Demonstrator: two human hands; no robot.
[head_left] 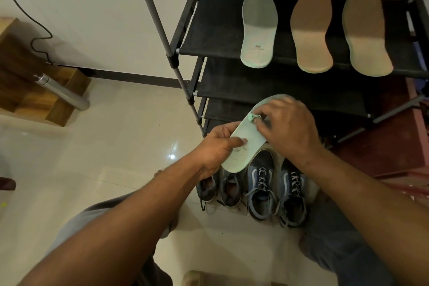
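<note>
The far shoe rack (209, 30) holds a green insole (258, 30) and two tan insoles (311, 35) on its top shelf. Nearer, above the shoes (262, 183), the left hand (216, 148) grips the pale insole (246, 141) at its near end. The right hand (290, 127) pinches a small green bit (251, 117) on its left edge.

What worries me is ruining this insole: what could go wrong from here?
The right hand pinches a small green bit on the insole; a hard pull might tear it. The left hand holds the insole by one side, so it could slip onto the shoes below. The insoles on the shelf seem to reach past its front edge and could be knocked off.
</note>
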